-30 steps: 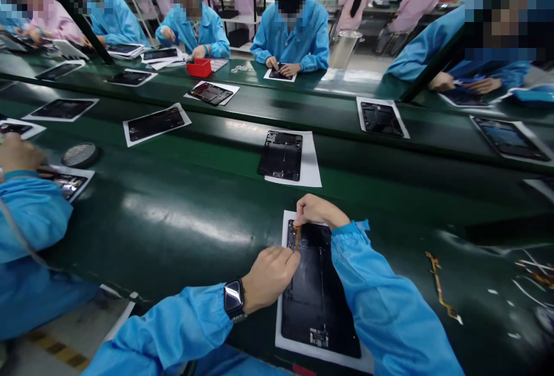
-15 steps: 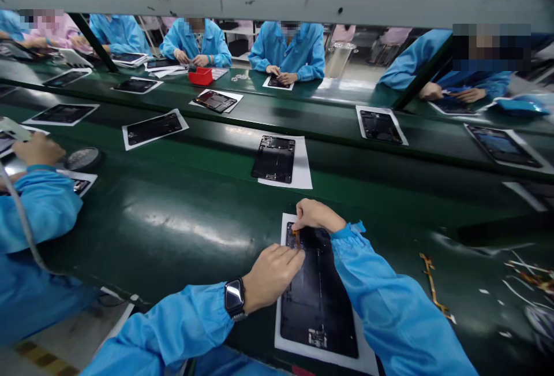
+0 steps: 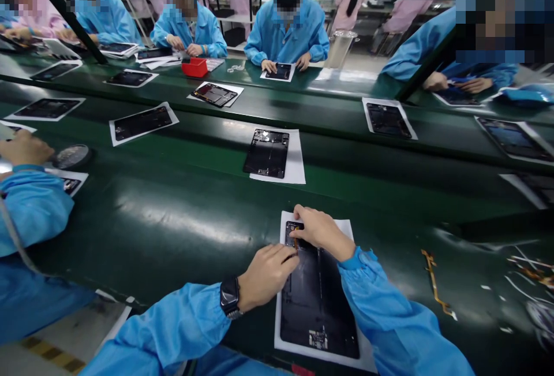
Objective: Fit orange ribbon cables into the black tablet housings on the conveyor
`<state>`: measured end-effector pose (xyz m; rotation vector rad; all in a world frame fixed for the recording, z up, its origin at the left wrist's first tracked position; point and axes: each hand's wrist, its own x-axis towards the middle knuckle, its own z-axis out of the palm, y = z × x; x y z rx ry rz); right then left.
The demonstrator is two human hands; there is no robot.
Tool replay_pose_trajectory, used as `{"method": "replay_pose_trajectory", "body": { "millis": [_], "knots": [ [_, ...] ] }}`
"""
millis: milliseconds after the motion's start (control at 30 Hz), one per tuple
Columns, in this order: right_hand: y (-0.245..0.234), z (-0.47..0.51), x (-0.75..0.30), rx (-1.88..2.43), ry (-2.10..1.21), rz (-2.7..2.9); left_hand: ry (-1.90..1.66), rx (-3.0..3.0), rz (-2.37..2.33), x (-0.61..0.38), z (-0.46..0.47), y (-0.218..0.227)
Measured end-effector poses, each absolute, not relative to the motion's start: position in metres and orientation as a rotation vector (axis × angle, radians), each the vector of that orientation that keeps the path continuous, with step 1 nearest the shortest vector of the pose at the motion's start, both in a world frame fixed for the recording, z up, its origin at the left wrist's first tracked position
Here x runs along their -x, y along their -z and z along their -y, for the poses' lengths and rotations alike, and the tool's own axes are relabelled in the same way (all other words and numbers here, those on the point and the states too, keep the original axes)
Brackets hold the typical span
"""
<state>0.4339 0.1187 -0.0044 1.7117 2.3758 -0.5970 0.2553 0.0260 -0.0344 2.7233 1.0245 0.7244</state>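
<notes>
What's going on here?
A person works bare-handed at a green bench. The left hand is at the lower end of an orange strip over a black panel, the right hand near the strip's upper end; whether either grips it is unclear. The panel lies on white paper. Co-workers are across the bench.

Two bare hands, a left hand (image 3: 266,275) and a right hand (image 3: 322,230), are being shown, with one black smartwatch (image 3: 229,295). Beneath them, one flat black tablet panel (image 3: 320,306) is being carried by one white paper sheet (image 3: 346,226). Two slim orange flex cables (image 3: 433,285) are being made out singly; others at the right edge are being hidden in a tangle. Three tiny white scraps (image 3: 485,287), one small red plastic box (image 3: 194,69) and one round dark dish (image 3: 85,159) are also being counted.
</notes>
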Motion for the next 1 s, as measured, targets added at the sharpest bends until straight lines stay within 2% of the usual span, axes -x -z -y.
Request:
{"method": "replay_pose_trajectory", "body": {
  "millis": [300,533,1000],
  "knots": [
    [0.021,-0.112,-0.450,-1.777,0.435,-2.493,-0.761,-2.694,-0.956,-0.256,-0.020,0.048],
    [0.028,-0.114,-0.459,-1.803,0.657,-2.527,-0.568,-2.772,-0.932,-0.255,-0.017,0.048],
    [0.025,-0.116,-0.460,-1.850,0.723,-2.532,-0.554,-2.857,-0.889,-0.254,-0.017,0.048]
  ]
}}
